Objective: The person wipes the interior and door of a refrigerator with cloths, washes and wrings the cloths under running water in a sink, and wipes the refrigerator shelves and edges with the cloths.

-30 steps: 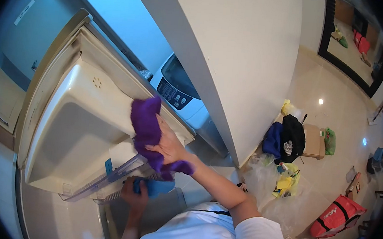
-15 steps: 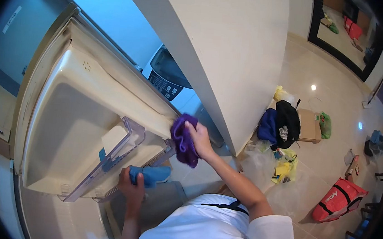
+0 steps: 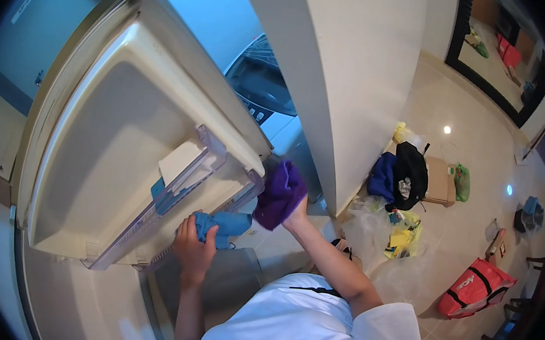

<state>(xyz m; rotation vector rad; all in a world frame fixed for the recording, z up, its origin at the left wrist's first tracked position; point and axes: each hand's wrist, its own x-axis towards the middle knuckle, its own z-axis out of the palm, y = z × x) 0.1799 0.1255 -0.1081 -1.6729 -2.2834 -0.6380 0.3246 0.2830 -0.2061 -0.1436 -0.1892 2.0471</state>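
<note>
My right hand (image 3: 297, 215) grips a purple cloth (image 3: 278, 196) beside the outer edge of an open refrigerator door (image 3: 121, 118). The cloth covers most of its fingers. Lower and to the left, my left hand (image 3: 193, 246) is closed around a blue cloth (image 3: 229, 223), close to the door's lower shelf guard. Two clear plastic shelf guards cross the inside of the door, and the upper guard (image 3: 152, 208) has a white piece (image 3: 181, 161) and a blue tab (image 3: 157, 188) on it.
Behind the door stands a washing machine (image 3: 264, 82). A white wall end (image 3: 332, 78) rises to the right. On the tiled floor lie a black bag (image 3: 409, 169), a cardboard box (image 3: 440, 180), plastic bags (image 3: 403, 236) and a red bag (image 3: 477, 288). A framed mirror (image 3: 499, 57) stands beyond.
My right hand has moved slightly right with the purple cloth, which now covers its fingers. My left hand and the blue cloth are a little higher. The door reaches higher in view.
</note>
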